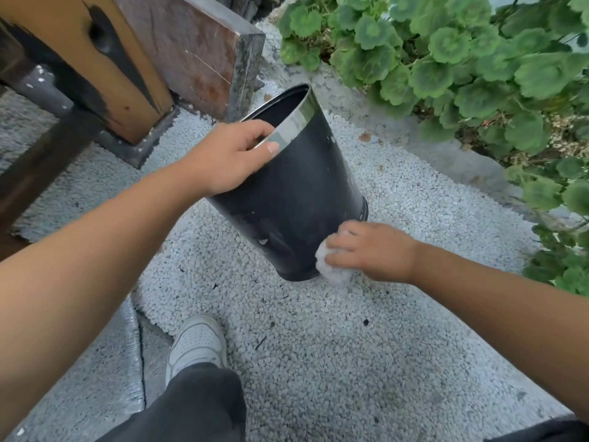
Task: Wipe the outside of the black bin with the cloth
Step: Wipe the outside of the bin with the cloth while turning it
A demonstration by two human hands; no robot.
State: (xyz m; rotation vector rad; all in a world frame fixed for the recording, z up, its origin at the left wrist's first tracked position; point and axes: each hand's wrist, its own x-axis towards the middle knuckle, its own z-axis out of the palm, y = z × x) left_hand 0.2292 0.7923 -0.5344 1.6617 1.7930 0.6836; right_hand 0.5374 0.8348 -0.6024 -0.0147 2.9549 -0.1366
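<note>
The left hand curls over the rim of the tilted bin on the gravel, fingers hidden inside. The right hand grips a balled cloth, pressing it against the bin's base, mostly covering it.

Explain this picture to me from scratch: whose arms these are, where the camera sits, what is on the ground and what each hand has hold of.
There is no machine here. The single picture comes from a camera worn on a person's head, looking forward and down, so the two arms are that person's own. The left hand grips the shiny rim of the black bin, which stands tilted on white gravel. The right hand holds a bunched white cloth against the bin's outer wall near its base. Below are the person's white shoe and dark trouser leg. Green plants grow at the upper right, and a wooden post stands at the upper left.
</note>
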